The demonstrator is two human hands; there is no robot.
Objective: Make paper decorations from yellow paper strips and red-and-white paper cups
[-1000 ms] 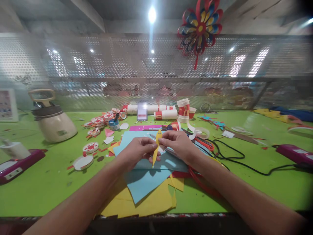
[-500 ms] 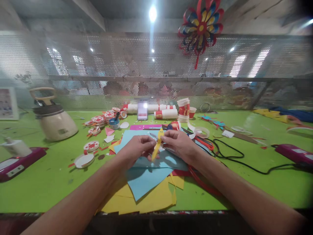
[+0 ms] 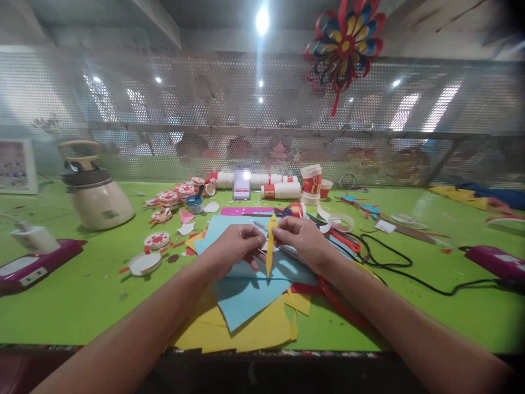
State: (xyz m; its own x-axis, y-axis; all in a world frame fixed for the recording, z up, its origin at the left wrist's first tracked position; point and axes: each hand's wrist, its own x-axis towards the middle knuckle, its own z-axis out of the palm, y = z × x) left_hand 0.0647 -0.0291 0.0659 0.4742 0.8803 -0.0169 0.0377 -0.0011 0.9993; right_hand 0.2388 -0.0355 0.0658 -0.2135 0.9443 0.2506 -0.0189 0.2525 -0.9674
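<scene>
Upright over the middle of the table is a narrow, pointed yellow paper strip [image 3: 270,251] with small dark dots near its top. My right hand [image 3: 305,241] pinches its upper part between thumb and fingertips. My left hand [image 3: 241,246] is close on the strip's left side, thumb and index finger pressed together and the other fingers curled below. Whether it touches the strip or grips something tiny cannot be made out. Under both hands lie light blue paper sheets [image 3: 246,301], with yellow paper [image 3: 262,331] beneath them at the front.
Paper discs with red patterns [image 3: 157,240], a blue glue jar [image 3: 194,203] and a large beige flask [image 3: 98,200] are on the left. Behind stand paper cups [image 3: 311,180] and a phone [image 3: 241,183]. Black cable [image 3: 389,264], orange-handled scissors [image 3: 344,241] and a purple power strip [image 3: 498,260] lie right.
The yellow strip has turned from slanted to nearly upright. My left fingertips have come slightly away from its lower part, while the right hand keeps its pinch. The camera view has shifted a little.
</scene>
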